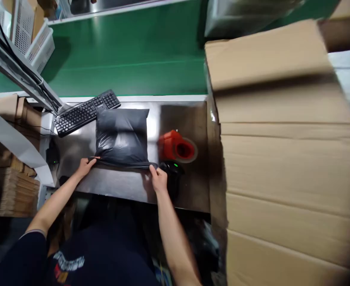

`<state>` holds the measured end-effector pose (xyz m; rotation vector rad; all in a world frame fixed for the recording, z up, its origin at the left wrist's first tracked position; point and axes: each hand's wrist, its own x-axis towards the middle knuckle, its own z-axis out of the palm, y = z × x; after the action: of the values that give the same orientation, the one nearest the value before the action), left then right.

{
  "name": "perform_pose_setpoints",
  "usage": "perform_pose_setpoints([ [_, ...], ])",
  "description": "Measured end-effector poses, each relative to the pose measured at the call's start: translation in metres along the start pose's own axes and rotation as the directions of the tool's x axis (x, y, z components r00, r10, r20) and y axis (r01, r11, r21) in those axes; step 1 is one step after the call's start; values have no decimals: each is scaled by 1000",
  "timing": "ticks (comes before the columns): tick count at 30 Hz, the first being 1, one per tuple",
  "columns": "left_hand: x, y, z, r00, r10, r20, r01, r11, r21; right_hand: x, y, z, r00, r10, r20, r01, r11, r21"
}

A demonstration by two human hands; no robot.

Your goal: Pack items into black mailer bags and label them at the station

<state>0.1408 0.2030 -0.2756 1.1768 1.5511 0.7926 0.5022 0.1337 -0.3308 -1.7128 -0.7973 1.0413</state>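
Observation:
A black plastic mailing bag (123,135) lies on the metal bench (112,184), its far left corner over part of a black keyboard (87,112). My left hand (86,166) pinches the left end of the bag's near edge. At the right end of that edge, my right hand (158,178) is closed on the plastic. Between both hands the edge is stretched straight and looks folded or bunched. Just beyond my right hand are a red tape dispenser (175,146) and a black device with a green light (172,171), possibly a scanner.
Behind the bench runs a green conveyor belt (127,51), with white plastic baskets (40,47) at its left. Large cardboard sheets (288,167) rise along the right side. A metal post with cables (22,63) and stacked cardboard (18,194) stand at left.

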Motion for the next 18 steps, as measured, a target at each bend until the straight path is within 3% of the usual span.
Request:
perform_pose_setpoints([
  [2, -3, -7, 9, 988, -26, -150, 26, 1000, -1, -2, -1, 7, 995, -23, -97, 24, 1000, 17],
  [5, -4, -11, 22, 963, -13, -268, 17, 1000, 13, -1, -3, 20, 973, -64, -221, 74, 997, 35],
  [11, 3, -15, 44, 878, -57, -476, 42, 998, -42, 13, -1, 40, 945, -101, -311, 94, 995, -37],
  [15, -7, -20, 42, 810, -104, -577, 109, 994, -27, 9, -8, 33, 910, -107, -402, 61, 990, -125],
  [18, -26, -19, 36, 770, -63, -635, 100, 995, 23, -10, -20, 32, 871, -274, -408, 167, 946, -279],
])
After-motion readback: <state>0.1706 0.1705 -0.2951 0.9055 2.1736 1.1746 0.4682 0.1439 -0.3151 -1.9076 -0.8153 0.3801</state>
